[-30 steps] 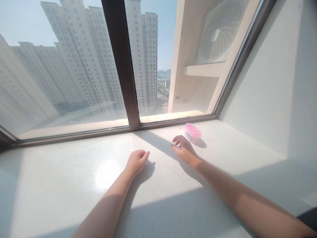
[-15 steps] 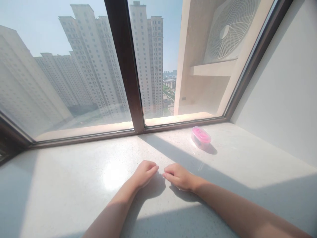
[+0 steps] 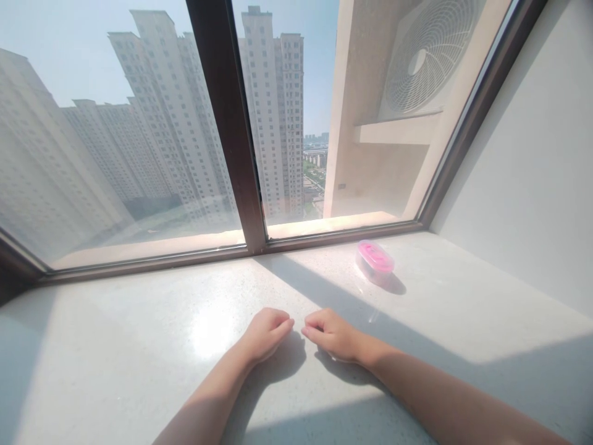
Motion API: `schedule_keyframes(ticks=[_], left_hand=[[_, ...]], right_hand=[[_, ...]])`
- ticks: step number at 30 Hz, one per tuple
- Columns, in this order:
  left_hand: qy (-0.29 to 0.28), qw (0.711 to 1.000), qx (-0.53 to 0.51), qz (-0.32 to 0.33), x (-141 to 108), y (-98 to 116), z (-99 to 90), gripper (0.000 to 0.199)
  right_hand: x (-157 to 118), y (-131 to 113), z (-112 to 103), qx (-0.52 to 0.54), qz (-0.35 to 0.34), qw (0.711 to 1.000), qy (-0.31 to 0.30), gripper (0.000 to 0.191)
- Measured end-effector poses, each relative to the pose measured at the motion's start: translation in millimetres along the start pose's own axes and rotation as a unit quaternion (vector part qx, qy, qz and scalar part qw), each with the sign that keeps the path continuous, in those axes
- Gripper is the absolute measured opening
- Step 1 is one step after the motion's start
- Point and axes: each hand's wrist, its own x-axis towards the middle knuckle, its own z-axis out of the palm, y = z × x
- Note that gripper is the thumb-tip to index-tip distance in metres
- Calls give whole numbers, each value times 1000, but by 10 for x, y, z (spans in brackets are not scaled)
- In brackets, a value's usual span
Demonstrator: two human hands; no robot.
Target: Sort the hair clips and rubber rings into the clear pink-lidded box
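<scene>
My left hand (image 3: 270,335) rests on the pale stone windowsill (image 3: 130,358), its fingers curled into a loose fist with the thumb along the side. Facing it across a small gap, my right hand (image 3: 331,334) is curled the same way, and no object shows in either one. The two hands do not touch each other. Beyond my right hand, toward the window, stands a small oval plastic box (image 3: 375,262) with a pink lid and see-through sides. What it contains is too blurred to make out. Neither hand touches it.
A brown window frame (image 3: 248,185) with glass panes borders the sill at the back. A white wall (image 3: 532,185) closes off the right side. Outside are tall apartment buildings (image 3: 162,111) and an air-conditioner fan unit (image 3: 426,62). Bright sun glare and hard shadows cross the sill.
The view has shifted slightly, so the hands and box appear a little lower. Both hands keep the same closed pose and the box has stayed in place.
</scene>
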Motion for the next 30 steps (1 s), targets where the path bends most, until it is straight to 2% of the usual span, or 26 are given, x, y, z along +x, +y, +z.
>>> schedule_keyframes(ticks=[9,30], left_hand=[[4,1000,-27,1,27,-76,18,37],[4,999,-35,11,20,-93,16,38]], right_hand=[[-5,-27,-10,-8,5,1000,-2,38],[-13,-75,-27,-10,3,1000,-1,38]])
